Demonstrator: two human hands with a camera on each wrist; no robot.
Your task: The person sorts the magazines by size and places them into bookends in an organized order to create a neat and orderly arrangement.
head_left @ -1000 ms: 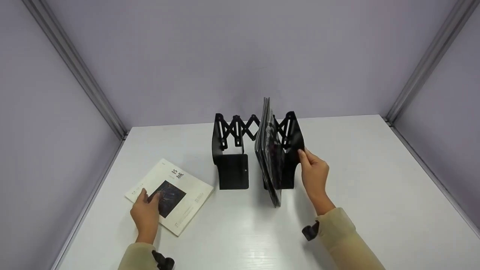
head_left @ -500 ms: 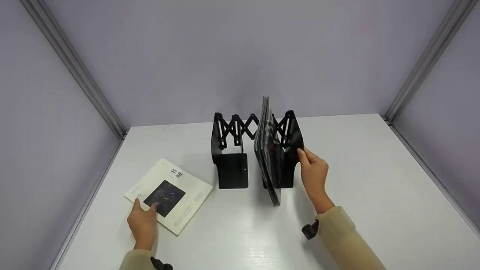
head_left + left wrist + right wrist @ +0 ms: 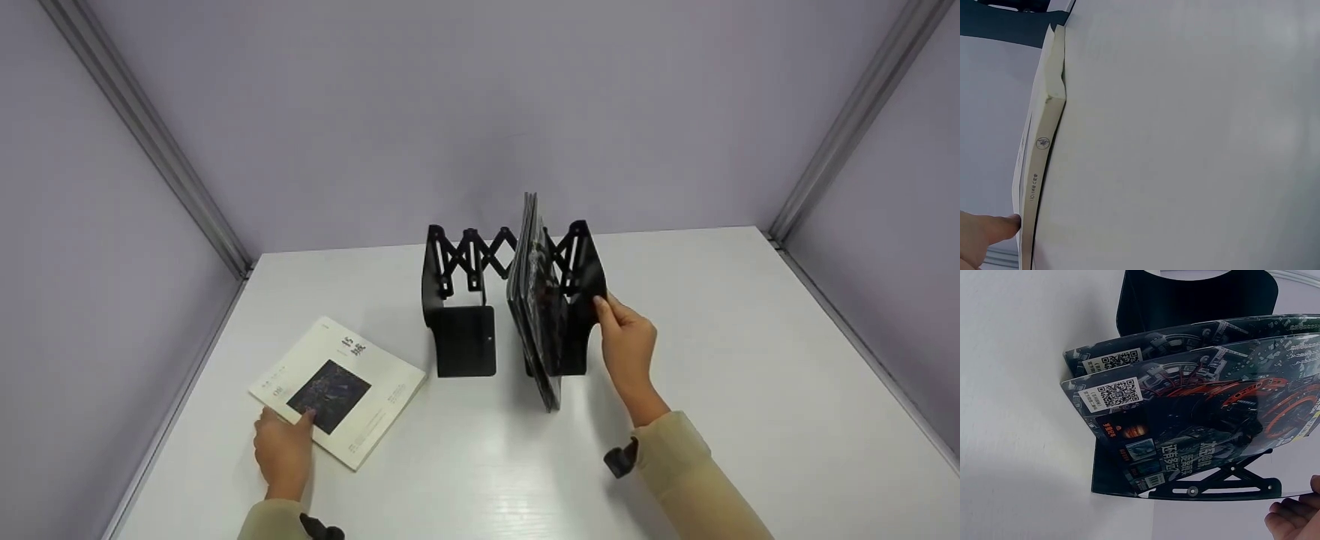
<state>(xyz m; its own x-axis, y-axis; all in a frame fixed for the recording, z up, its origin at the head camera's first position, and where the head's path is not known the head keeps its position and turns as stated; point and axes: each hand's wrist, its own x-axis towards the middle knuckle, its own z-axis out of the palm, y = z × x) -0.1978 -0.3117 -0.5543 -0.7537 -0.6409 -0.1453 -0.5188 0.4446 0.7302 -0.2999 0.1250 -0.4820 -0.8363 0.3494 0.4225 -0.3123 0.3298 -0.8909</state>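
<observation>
A cream book (image 3: 375, 390) with a dark picture on its cover lies flat at the left. My left hand (image 3: 283, 454) is at its near left edge, thumb on the cover and other fingers bent at the spine. In the left wrist view, a digit touches the top of the printed spine (image 3: 1033, 180). My right hand (image 3: 628, 341) pinches the right end plate of a black expandable bookend (image 3: 465, 341), thumb on the front edge. Several thin magazines (image 3: 536, 300) stand on edge inside, leaning slightly; their dark, orange-marked cover (image 3: 1230, 405) fills the right wrist view.
Everything is on a white table (image 3: 480, 465). Pale walls (image 3: 480, 112) close off the back and both sides, with metal strips at the corners. A scissor lattice (image 3: 487, 259) joins the bookend's two end plates at the back.
My left hand has drawn back from the book's cover to its near edge, and its fingers have bent. The right hand keeps its hold on the bookend.
</observation>
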